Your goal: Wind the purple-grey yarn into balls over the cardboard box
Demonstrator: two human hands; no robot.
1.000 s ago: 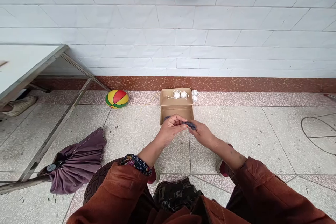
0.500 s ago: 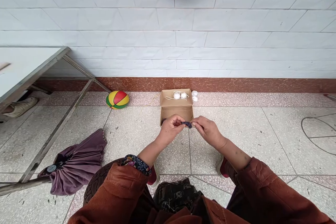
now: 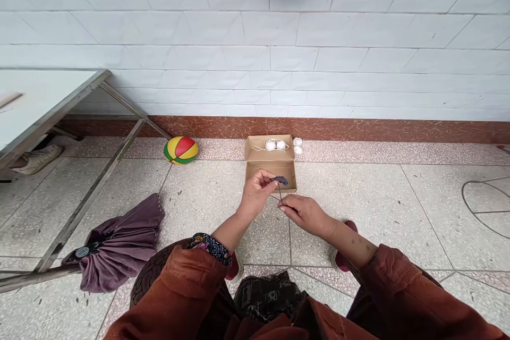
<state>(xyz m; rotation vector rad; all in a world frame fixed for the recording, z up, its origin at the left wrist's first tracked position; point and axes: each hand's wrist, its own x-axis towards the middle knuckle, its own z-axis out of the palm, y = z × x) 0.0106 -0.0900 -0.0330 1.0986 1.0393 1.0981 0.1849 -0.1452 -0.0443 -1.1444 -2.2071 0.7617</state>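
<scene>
My left hand (image 3: pixel 258 191) is closed, pinching a small dark blue piece of yarn work (image 3: pixel 280 180) whose end sticks out past the fingertips. A thin dark strand of yarn (image 3: pixel 280 192) runs from that piece down to my right hand (image 3: pixel 305 213). The right fingers are pressed together on the strand, lower and to the right of the left hand. Whether they also hold a slim tool is too small to tell. Beyond both hands, an open cardboard box (image 3: pixel 247 169) sits on the floor, partly covered by my left hand. White yarn balls (image 3: pixel 275 145) lie in its lid.
More white balls (image 3: pixel 297 144) lie right of the box. A colourful ball (image 3: pixel 180 150) rests near the wall. Left are a metal-framed table (image 3: pixel 90 191), a folded purple umbrella (image 3: pixel 123 247) and a person's shoe (image 3: pixel 40 159). A wire frame (image 3: pixel 488 211) lies right.
My right hand has drawn down and slightly left, away from the yarn piece, with a strand now stretched between. My left hand has risen slightly, still gripping the piece.
</scene>
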